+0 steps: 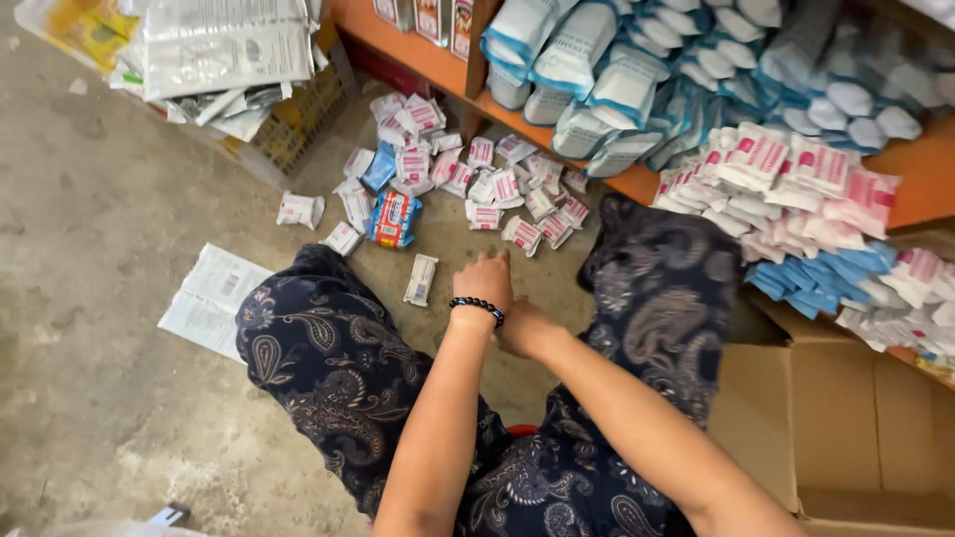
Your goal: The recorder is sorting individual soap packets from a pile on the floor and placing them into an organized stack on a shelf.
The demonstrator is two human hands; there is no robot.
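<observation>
A concrete floor (90,298) carries everything, with an orange shelf (925,169) along its far edge, stacked with blue-and-white pouches (637,80) and pink-and-white packets (786,179). A cardboard box (846,428) sits at the floor's right edge, and a printed sheet (214,298) lies toward the left. Small pink-and-white packets (477,184) lie scattered on the floor below the shelf. The left hand (484,283), wearing a dark bead bracelet (477,308), hangs fingers-down and loosely curled, gripping nothing visible, just beside a single white packet (421,279). The right hand (517,333) is hidden behind the left wrist; I cannot tell its state.
</observation>
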